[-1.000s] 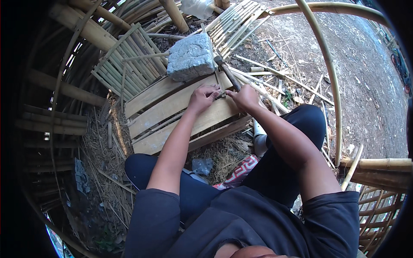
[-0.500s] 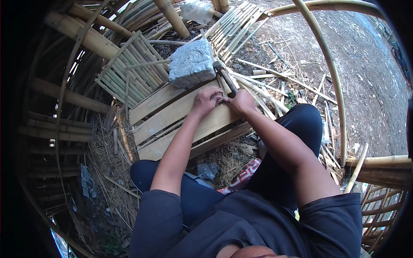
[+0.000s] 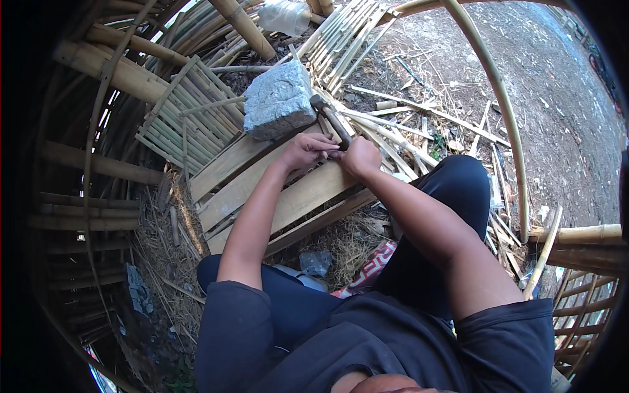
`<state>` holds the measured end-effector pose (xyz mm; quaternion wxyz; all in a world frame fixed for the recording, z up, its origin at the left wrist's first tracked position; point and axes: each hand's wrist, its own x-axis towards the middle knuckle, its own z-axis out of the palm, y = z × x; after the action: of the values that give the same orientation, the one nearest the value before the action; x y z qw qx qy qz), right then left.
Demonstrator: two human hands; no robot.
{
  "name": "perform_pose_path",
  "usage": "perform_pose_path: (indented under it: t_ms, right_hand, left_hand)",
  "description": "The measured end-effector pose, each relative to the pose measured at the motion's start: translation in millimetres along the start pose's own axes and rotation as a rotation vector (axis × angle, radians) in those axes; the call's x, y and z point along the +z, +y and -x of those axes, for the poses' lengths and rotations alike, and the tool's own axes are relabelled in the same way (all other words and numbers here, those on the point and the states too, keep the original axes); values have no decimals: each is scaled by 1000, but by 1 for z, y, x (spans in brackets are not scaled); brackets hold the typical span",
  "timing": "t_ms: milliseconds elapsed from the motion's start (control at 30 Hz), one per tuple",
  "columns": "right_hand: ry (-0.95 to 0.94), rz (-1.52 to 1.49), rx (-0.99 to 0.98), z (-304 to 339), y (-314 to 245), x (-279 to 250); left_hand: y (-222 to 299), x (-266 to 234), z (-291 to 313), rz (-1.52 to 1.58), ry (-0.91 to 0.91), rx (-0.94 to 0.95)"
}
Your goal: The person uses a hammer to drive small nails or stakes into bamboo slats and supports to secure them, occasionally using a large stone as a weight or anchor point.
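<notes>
My right hand (image 3: pixel 362 158) is closed round the lower handle of a hammer (image 3: pixel 339 127). The hammer's dark head points away from me, close to the right side of a rough grey block (image 3: pixel 279 100). Against the right hand's fingertips, my left hand (image 3: pixel 305 150) is pinched closed; whatever lies between its fingers is too small to make out. Both hands are above a low slatted wooden bench (image 3: pixel 308 198) made of pale planks. The block rests on the bench's far end.
Beyond the block lean bamboo slat panels (image 3: pixel 190 111). Split bamboo strips (image 3: pixel 400 141) litter the ground at right, under a curved bamboo pole (image 3: pixel 501 98). A red and white printed sack (image 3: pixel 368 268) lies between my legs. Bamboo framing (image 3: pixel 108 164) encloses the left side.
The view has shifted slightly, so the bench, block and hammer appear a little further left. My left fingers look somewhat straighter. Both hands stay together, with the hammer still in the right.
</notes>
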<state>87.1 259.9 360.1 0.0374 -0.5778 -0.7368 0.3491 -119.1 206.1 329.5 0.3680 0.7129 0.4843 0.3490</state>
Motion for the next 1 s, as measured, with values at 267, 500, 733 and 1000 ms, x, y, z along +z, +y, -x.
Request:
perform_pose_path:
  t_ms: [267, 500, 733, 1000]
  right_hand:
    - [-15, -30, -6, 1, 0, -4]
    - [-5, -30, -3, -1, 3, 0]
    - [2, -44, -32, -5, 6, 4]
    - [-16, -28, 2, 2, -1, -3]
  left_hand:
    - [8, 16, 0, 105, 140, -142]
    - [9, 19, -5, -144, 174, -101]
    - [1, 28, -5, -259, 220, -86]
    - [9, 27, -8, -343, 264, -61]
